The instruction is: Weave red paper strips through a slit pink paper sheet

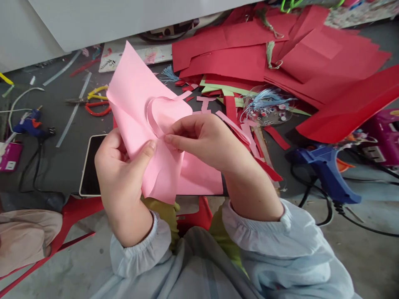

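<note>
Both my hands hold one sheet of pink paper (137, 99) over the dark tabletop (62, 162). My left hand (121, 170) is closed on the sheet's lower left, its thumb pressed on the front. My right hand (202, 141) pinches the paper at its middle, beside a curved cut that leaves a rounded flap (168, 112) partly free. The two thumbs almost touch. Another flat pink sheet (199, 178) lies on the table under my right wrist.
A phone (90, 166) lies under my left hand. Red paper sheets (280, 54) pile up at the back right, with pink strips (237, 128) and a dish of googly eyes (268, 112). Glue guns lie right (327, 170) and left (29, 124); scissors (93, 99) behind.
</note>
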A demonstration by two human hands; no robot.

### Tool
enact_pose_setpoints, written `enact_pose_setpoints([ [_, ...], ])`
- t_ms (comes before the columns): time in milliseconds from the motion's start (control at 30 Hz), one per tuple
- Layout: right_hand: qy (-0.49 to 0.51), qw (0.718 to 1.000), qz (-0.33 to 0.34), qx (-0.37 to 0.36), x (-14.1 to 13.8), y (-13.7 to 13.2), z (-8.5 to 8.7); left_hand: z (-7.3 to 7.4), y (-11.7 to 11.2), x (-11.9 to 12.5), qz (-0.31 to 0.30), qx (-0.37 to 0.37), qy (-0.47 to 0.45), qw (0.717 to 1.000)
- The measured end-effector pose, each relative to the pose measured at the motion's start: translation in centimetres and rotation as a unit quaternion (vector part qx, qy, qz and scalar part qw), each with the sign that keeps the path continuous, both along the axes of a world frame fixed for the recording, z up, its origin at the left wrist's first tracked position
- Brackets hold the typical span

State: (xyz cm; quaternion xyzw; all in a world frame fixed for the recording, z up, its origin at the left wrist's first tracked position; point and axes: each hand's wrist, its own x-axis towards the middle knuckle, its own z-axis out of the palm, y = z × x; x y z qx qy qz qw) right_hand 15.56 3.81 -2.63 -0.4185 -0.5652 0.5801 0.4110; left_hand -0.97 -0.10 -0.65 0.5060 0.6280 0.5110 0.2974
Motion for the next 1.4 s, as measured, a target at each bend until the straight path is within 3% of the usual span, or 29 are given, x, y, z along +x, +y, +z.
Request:
enact_pose_setpoints([
  [567, 0.008, 0.999, -0.025, -0.034, -0.3, 0.0, -0.3, -0.3, 0.2, -0.1, 0.007, 0.031, -0.003, 0.999],
  [800, 0.013, 1.0, 0.005, -0.02, 0.3, 0.2, -0.2, -0.6, 0.4, -0.5, 0.01, 0.042, -0.012, 0.999],
  [1000, 0.009, 0.999, 0.03, -0.026, 0.7, 0.1, -0.1, -0.5, 0.2, -0.6, 0.007, 0.022, -0.016, 1.0],
  [1200, -0.023, 1.0, -0.011, -0.01, 0.4, 0.1, 0.0, -0.1, 0.3, -0.4, -0.046, -0.036, -0.004, 0.998],
  [1400, -0.031, 0.999, -0.024, -0.006, 0.4, 0.0, 0.0, 0.3, 0.4, 0.1, -0.033, -0.033, 0.022, 0.999],
])
